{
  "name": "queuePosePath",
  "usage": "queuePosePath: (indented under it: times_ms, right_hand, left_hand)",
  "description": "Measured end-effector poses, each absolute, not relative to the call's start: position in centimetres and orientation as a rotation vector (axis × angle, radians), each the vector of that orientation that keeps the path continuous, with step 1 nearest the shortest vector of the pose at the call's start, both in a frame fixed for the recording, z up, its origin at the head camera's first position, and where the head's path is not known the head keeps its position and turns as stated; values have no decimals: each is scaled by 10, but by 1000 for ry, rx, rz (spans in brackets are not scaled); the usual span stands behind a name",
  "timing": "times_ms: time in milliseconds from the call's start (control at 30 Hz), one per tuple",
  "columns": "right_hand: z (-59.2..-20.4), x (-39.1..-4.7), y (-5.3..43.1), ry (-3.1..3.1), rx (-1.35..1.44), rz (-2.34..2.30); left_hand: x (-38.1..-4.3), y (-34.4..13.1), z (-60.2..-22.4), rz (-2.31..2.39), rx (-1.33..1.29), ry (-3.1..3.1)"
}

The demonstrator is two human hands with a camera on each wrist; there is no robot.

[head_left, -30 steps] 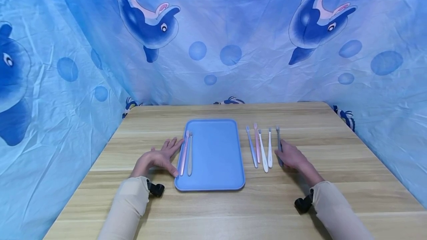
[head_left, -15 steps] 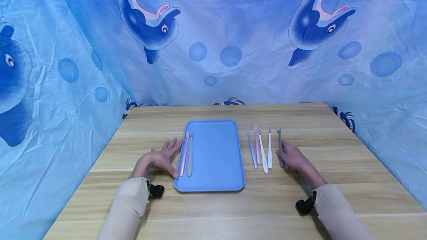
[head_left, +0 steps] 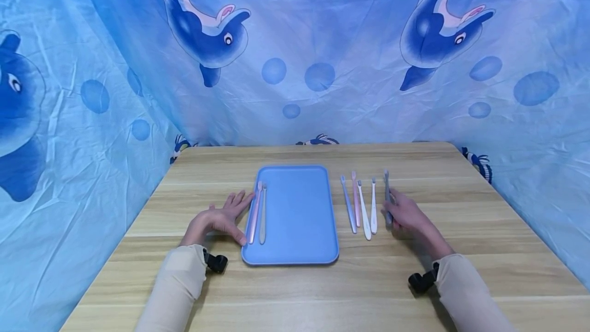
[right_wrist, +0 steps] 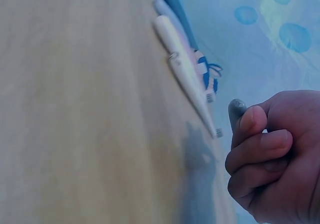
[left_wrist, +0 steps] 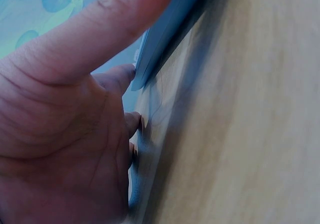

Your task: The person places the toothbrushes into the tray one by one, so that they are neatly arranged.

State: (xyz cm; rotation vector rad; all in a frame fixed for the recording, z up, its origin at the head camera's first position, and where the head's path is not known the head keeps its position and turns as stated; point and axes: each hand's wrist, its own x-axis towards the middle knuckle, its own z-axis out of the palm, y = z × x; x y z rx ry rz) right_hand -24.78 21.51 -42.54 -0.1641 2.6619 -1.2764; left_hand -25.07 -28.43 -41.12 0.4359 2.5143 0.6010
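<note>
Left hand (head_left: 220, 219), left of frame centre: fingers spread, touching the blue tray (head_left: 299, 209) at its left edge. Right hand (head_left: 406, 214), right of centre: fingers curled, gripping a grey toothbrush (head_left: 387, 182). Curtain (head_left: 322, 29): upper frame, behind the surface (head_left: 313, 296).

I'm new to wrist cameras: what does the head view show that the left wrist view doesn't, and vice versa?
Only the head view: the right hand holding a grey toothbrush, four toothbrushes beside the tray, and two more on it.

Only the left wrist view: the creased palm of the left hand.

Both: part of that hand, the tray, the wooden table and the blue backdrop.
</note>
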Motion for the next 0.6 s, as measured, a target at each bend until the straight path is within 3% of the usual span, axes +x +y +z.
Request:
queuePosePath:
  times_ms: [600]
  right_hand:
    - [-403,-250,190,2608,-261,-1386]
  left_hand:
    - [-251,-285,-412,547,426,2551]
